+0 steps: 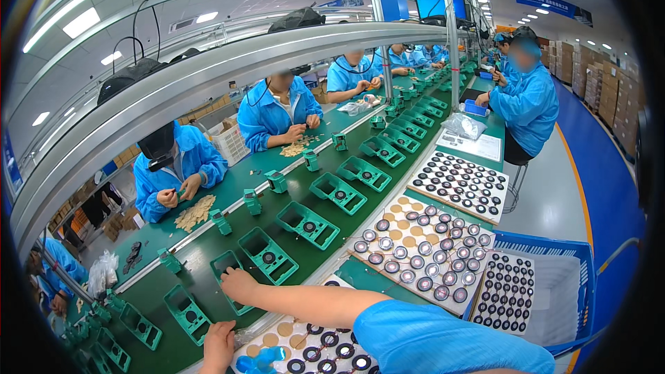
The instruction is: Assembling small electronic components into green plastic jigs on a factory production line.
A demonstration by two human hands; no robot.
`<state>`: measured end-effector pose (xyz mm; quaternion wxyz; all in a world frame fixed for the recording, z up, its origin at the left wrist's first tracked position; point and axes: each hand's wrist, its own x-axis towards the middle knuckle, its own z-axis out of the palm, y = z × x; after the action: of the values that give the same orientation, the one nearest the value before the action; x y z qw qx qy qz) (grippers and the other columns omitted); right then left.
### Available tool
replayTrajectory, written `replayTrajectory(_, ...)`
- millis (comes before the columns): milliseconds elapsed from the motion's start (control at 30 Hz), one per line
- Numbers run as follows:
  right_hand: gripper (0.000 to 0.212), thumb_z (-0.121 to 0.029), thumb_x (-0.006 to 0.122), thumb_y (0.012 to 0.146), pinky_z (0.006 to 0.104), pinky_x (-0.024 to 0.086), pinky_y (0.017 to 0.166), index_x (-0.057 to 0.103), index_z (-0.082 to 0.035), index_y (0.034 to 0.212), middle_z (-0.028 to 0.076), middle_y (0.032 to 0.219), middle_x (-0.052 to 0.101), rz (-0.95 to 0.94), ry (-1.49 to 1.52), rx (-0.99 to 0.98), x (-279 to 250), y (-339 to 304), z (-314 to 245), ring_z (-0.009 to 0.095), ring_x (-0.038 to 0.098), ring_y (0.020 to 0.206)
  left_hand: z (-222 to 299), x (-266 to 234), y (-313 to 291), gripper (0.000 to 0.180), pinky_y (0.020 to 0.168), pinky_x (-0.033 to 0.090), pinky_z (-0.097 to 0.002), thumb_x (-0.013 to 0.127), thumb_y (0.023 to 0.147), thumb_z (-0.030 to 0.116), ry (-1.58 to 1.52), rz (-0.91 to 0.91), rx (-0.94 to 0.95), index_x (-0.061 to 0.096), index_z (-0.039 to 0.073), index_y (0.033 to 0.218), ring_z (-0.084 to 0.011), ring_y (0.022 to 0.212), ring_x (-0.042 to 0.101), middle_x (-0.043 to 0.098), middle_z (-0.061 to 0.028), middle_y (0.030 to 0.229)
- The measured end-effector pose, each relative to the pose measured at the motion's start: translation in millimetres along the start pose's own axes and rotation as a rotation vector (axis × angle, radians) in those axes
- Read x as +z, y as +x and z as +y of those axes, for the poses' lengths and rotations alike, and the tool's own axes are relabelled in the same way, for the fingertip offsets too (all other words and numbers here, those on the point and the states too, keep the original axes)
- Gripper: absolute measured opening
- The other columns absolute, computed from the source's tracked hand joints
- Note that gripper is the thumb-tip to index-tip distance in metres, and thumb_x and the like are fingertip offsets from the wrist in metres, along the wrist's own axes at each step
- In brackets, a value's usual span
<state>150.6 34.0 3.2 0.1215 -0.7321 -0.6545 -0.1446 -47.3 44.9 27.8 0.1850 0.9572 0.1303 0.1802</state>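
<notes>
My right arm, in a blue sleeve, reaches across to a green plastic housing (226, 262) on the conveyor. My right hand (239, 286) lies over its lower part, with the fingers bent down into it; whatever they grip is hidden. Closer to me, my left hand (219, 345) is at the belt's near edge, its fingers drawn together and their contents unclear. Beside it lies a white board (305, 325) with round black speakers (312, 354) and tan discs (285, 329). A blue crumpled piece (262, 359) rests on that board.
More green housings (269, 256) line the belt (208, 249). To the right are boards of speakers (429, 253) and a blue crate (554, 284). Opposite, co-workers (176, 173) in blue handle small parts beside tan pieces (195, 212). A metal rail (228, 62) spans above.
</notes>
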Motion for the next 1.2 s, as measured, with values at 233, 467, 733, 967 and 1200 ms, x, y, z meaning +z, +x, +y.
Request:
replayTrajectory(233,0.015,-0.015,0.064,0.068,0.037,0.043,0.074,0.067,-0.008,0.081,0.006,0.088,0.061,0.004,-0.085,-0.033,-1.1,-10.9,3.9,0.024,0.055,0.089,-12.1,12.7,-9.5,0.024,0.079,0.047,-0.0398,0.051,0.08,-0.002,-0.26,0.114,-0.349,0.062,0.0,0.101,-0.0337,0.09,0.059,0.063,-0.0159,0.096)
replayTrajectory(467,0.027,-0.017,0.062,0.076,0.0399,0.044,0.083,0.063,-0.009,0.102,0.008,0.103,0.06,0.131,0.308,0.086,-62.0,-32.0,43.0,0.032,0.052,0.097,37.6,-9.4,0.5,0.012,0.069,0.046,-0.0367,0.06,0.078,0.003,-0.12,0.27,0.002,0.063,0.002,0.09,-0.031,0.076,0.055,0.06,-0.0127,0.082)
replayTrajectory(733,0.027,-0.024,0.06,0.083,0.038,0.044,0.081,0.062,-0.005,0.102,0.011,0.097,0.063,-0.171,0.598,-0.169,-182.5,-101.8,14.7,0.029,0.055,0.09,72.7,-9.2,-10.3,0.012,0.072,0.046,-0.0366,0.064,0.074,0.007,-0.131,-0.079,0.206,0.062,0.004,0.085,-0.0276,0.08,0.054,0.058,-0.0091,0.085)
replayTrajectory(967,0.034,-0.029,0.057,0.084,0.0387,0.044,0.08,0.058,-0.003,0.106,0.01,0.097,0.061,-0.242,0.415,-0.315,-200.8,-129.8,-8.7,0.028,0.053,0.089,98.2,11.1,-17.6,0.02,0.072,0.045,-0.0378,0.067,0.07,0.012,-0.044,-0.103,0.293,0.062,0.006,0.088,-0.0265,0.083,0.053,0.057,-0.0091,0.089)
replayTrajectory(1200,0.033,-0.028,0.058,0.084,0.0379,0.044,0.081,0.058,-0.004,0.107,0.011,0.098,0.061,-0.247,0.45,-0.275,-191.8,-133.8,4.0,0.028,0.053,0.092,105.5,30.1,-1.1,0.016,0.074,0.046,-0.0376,0.068,0.07,0.011,0.059,-0.091,0.34,0.065,0.006,0.084,-0.0265,0.087,0.054,0.06,-0.0052,0.09)
